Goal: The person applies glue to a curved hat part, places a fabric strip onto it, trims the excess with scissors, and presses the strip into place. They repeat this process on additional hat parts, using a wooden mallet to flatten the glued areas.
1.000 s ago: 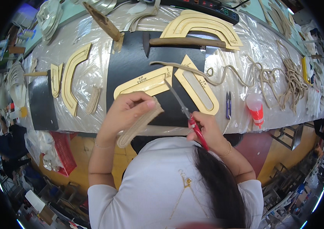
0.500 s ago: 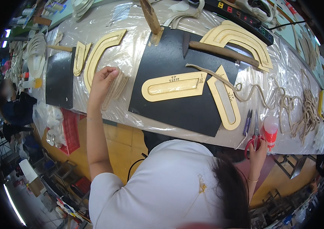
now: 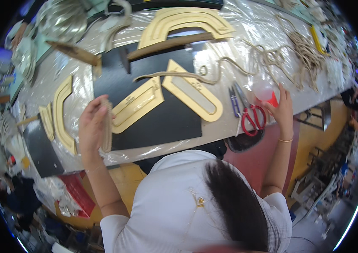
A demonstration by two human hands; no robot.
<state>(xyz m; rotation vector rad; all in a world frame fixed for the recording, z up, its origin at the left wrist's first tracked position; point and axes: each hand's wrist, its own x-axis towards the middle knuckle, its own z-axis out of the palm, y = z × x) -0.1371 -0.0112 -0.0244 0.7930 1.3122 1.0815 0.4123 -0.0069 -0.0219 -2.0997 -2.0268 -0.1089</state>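
My left hand [image 3: 91,126] closes round the upper end of a bundle of beige braided strips [image 3: 107,139] at the left edge of a black board. Over on the right, my right hand [image 3: 283,110] has its thumb and fingers round the red part of a squeeze bottle [image 3: 264,90] with a translucent body. Red-handled scissors [image 3: 253,119] lie beside that hand, next to a purple thread snipper [image 3: 234,102]. Two cream templates with long slots, one at left [image 3: 139,105] and one at right [image 3: 193,92], lie on the board [image 3: 162,124]. A beige cord [image 3: 176,75] crosses their tips.
A wooden-handled hammer [image 3: 166,45] and a curved cream template [image 3: 183,19] lie at the far side. Another wooden handle [image 3: 73,52] sticks out at far left. Tangled cord [image 3: 307,52] is heaped at right. More templates [image 3: 63,122] and a smaller black board [image 3: 42,145] lie left.
My right hand has let go of the scissors and moved onto the bottle. My left hand stays with the strips, now beside the black board's edge. The whole view has turned and shifted.
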